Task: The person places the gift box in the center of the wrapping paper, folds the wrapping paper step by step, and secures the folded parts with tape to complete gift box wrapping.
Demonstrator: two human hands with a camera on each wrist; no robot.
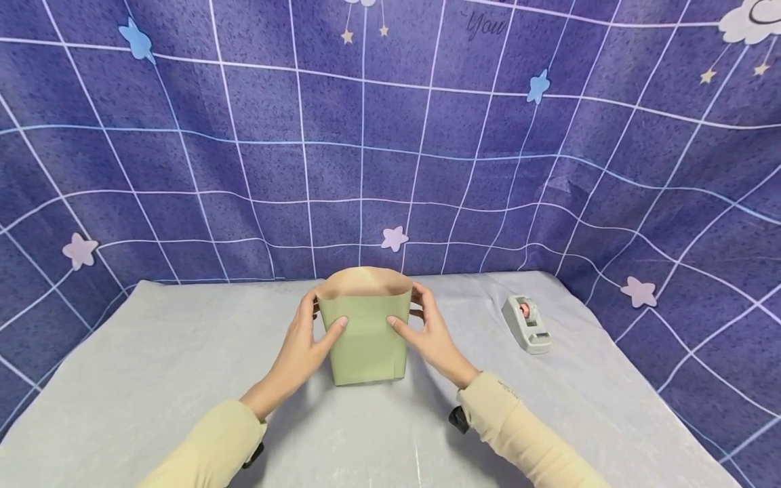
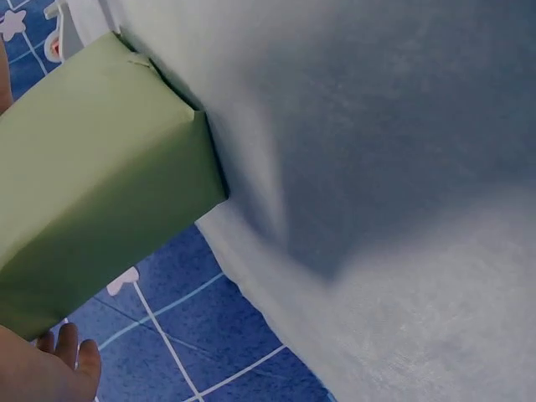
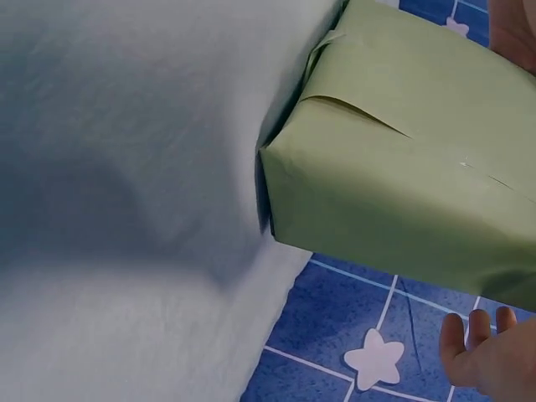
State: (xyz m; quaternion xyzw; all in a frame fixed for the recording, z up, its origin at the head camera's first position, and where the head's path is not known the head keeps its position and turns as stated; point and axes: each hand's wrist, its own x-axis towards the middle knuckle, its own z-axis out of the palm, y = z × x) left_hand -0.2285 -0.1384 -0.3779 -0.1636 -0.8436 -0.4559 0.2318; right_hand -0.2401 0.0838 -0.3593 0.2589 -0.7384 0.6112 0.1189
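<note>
A green paper bag (image 1: 369, 339) with a tan inside stands upright on the table, its mouth wide at the top. My left hand (image 1: 309, 339) holds its left side, the thumb on the front face and the other fingers round toward the back. On the opposite side my right hand (image 1: 432, 337) grips it the same way near the rim. In the left wrist view the green paper bag (image 2: 109, 159) shows its lower side and bottom edge. A folded seam with a slit runs along the paper bag (image 3: 402, 159) in the right wrist view.
A pale grey tape dispenser (image 1: 527, 325) with a reddish roll core sits on the table to the right. The table (image 1: 201, 352) is covered with a light grey cloth. Behind it hangs a blue curtain (image 1: 390, 156) with a grid and stars.
</note>
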